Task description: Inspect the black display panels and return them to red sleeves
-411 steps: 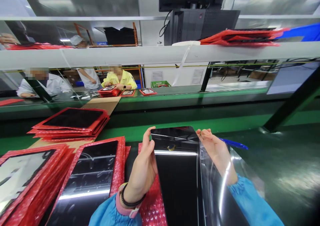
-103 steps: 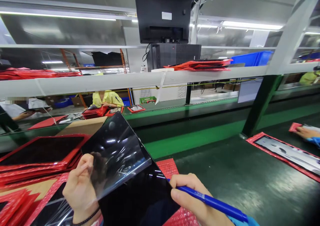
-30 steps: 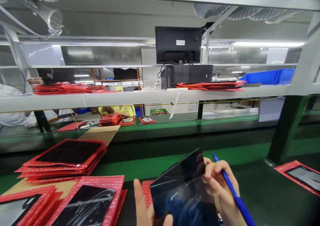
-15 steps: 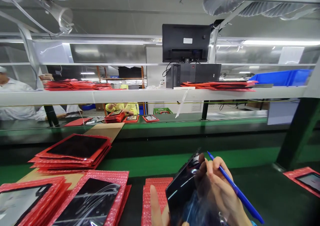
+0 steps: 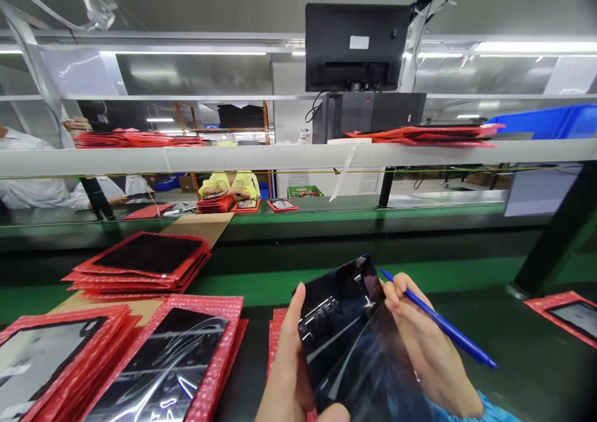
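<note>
A glossy black tablet screen (image 5: 347, 341) is tilted up in front of me, with light streaks across its face. My left hand (image 5: 291, 360) grips its left side, thumb along the edge. My right hand (image 5: 422, 335) is closed around a blue pen (image 5: 452, 329) that slants down to the right. The fingertips of this hand meet the screen's upper right edge; whether they pinch a film there I cannot tell. Behind the screen, a red bubble-wrap pouch (image 5: 276, 332) lies mostly hidden on the bench.
To the left are piles of red bubble-wrap pouches with screens: a near pile (image 5: 224, 341), a far-left pile (image 5: 112, 353) and one behind (image 5: 144, 266). A green post (image 5: 555, 229) rises at right beside another pouched screen (image 5: 573, 316). A shelf (image 5: 261, 159) crosses ahead; a co-worker in yellow (image 5: 228, 186) sits beyond.
The screen has turned its face more toward me, and my left hand has come up onto its left edge. My right hand keeps the pen at the upper right edge. The view has tipped down.
</note>
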Demonstrator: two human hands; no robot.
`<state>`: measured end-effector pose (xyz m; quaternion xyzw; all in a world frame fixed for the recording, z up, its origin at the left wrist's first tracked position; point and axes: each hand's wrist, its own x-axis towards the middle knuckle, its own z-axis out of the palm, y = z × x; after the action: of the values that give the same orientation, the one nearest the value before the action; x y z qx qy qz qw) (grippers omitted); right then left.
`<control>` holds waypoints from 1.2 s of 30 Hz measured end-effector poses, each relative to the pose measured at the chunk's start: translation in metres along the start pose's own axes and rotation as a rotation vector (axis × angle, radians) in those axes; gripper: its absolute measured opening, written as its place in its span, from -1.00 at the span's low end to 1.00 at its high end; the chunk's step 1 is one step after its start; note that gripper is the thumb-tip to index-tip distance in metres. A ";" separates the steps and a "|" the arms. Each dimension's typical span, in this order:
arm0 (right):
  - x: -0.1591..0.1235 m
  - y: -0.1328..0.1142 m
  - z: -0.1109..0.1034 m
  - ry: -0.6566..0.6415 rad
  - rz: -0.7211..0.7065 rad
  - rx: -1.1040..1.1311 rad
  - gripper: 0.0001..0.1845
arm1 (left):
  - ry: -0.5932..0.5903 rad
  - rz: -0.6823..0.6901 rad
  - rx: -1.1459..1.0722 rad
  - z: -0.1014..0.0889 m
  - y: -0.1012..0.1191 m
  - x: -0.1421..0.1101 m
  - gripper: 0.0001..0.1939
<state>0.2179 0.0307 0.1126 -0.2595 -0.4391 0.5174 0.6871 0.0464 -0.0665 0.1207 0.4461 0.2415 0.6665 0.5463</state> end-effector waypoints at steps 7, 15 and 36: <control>0.003 0.005 -0.005 0.190 0.204 0.154 -0.61 | 0.031 -0.148 -0.291 -0.006 0.014 0.015 -0.34; 0.008 0.001 0.000 0.157 0.311 0.310 -0.65 | 0.151 -0.309 -0.326 -0.014 0.027 0.026 -0.42; 0.020 0.014 -0.008 0.138 0.407 0.162 -0.79 | 0.100 -0.337 -0.277 -0.030 0.015 0.043 -0.40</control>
<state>0.2194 0.0548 0.1037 -0.3213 -0.2867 0.6599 0.6158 0.0124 -0.0254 0.1327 0.2866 0.2458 0.6140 0.6932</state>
